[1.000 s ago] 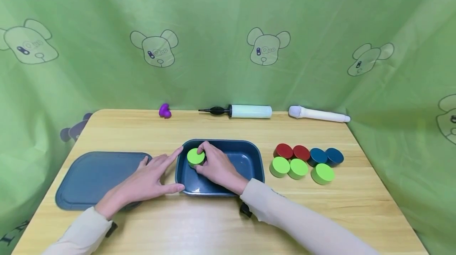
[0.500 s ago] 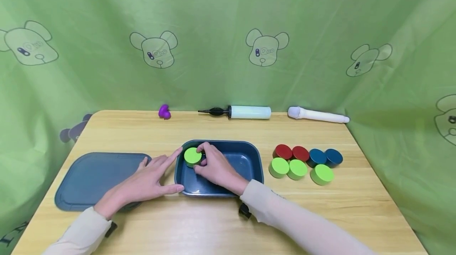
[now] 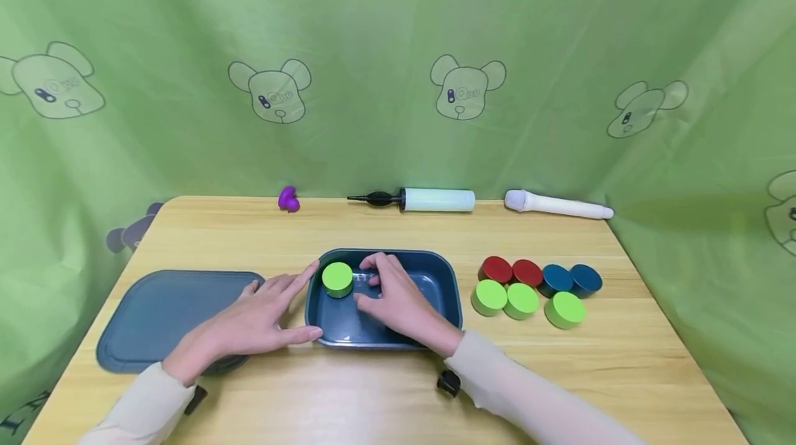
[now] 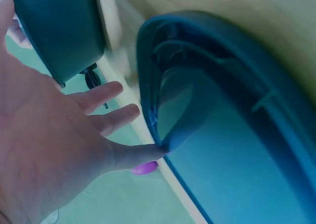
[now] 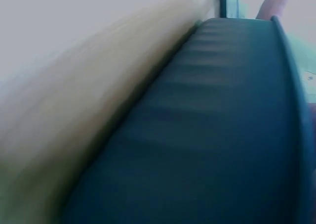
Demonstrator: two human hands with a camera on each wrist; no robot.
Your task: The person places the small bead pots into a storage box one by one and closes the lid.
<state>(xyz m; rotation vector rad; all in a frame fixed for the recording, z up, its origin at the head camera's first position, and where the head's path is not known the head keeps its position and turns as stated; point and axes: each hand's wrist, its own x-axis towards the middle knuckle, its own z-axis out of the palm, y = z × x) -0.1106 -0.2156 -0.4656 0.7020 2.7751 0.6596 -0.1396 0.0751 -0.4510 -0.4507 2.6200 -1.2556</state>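
A green cylinder block (image 3: pixel 338 279) stands upright in the back left corner of a dark blue rectangular box (image 3: pixel 373 329). Just right of that block, my right hand (image 3: pixel 401 301) hovers inside the box with fingers loosely bent, holding nothing. My left hand (image 3: pixel 258 319) lies spread at the box's left end; its index finger and thumb touch the rim. Beneath the left hand is a flat blue lid (image 3: pixel 164 314), and the little finger comes close to its edge in the left wrist view. The right wrist view mostly shows the box's outer wall (image 5: pixel 197 125).
Right of the box stand two red blocks (image 3: pixel 497 269), two blue blocks (image 3: pixel 586 280) and three green blocks (image 3: pixel 521 300). Along the table's back edge lie a purple object (image 3: pixel 289 199), a hand pump (image 3: pixel 438 200) and a white microphone-shaped stick (image 3: pixel 560 205). A green curtain hangs behind.
My right hand has slid the green block a little left into the corner, let go of it and drawn back to the right. The left hand has stayed at the rim.
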